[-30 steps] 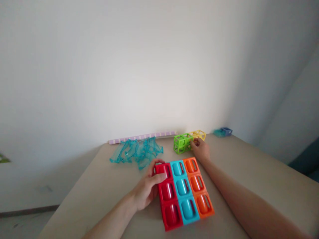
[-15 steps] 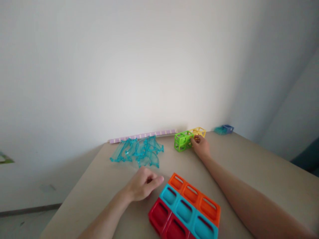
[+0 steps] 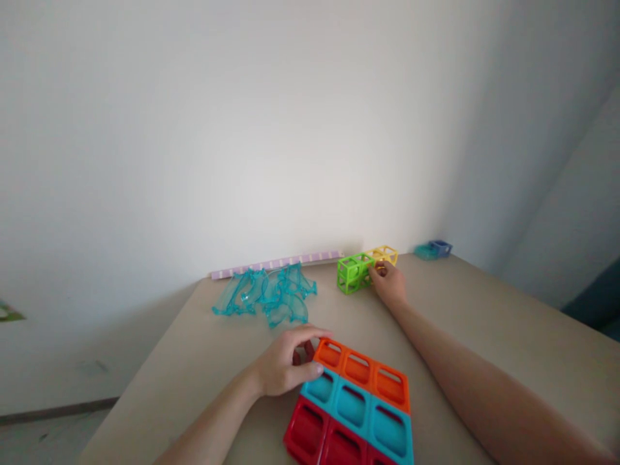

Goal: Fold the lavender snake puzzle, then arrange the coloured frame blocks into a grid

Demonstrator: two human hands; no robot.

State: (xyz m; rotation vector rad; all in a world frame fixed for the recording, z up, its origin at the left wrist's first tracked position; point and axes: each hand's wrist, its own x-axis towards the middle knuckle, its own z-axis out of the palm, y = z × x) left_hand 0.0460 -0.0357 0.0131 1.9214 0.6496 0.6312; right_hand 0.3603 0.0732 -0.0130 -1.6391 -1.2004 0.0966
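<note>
At the near middle of the table lies a toy block assembly (image 3: 352, 403) of open-faced cubes in orange, light blue and red rows. My left hand (image 3: 290, 363) grips its far left corner, the index finger along the orange edge and the thumb by the light blue row. Farther back, my right hand (image 3: 389, 284) is closed on a yellow cube frame (image 3: 382, 254), its fingertips partly hidden. Touching that on the left stands a green cube-frame block (image 3: 355, 271).
A pile of clear turquoise plastic pieces (image 3: 271, 290) lies at the back left. Behind it a lilac striped strip (image 3: 276, 264) runs along the wall. A blue cube (image 3: 440, 248) and a turquoise piece (image 3: 425, 251) sit at the far right corner.
My left hand has opened from a loose fist and taken hold of the coloured block's corner. The block has shifted slightly left and turned a little. My right hand stays at the yellow frame.
</note>
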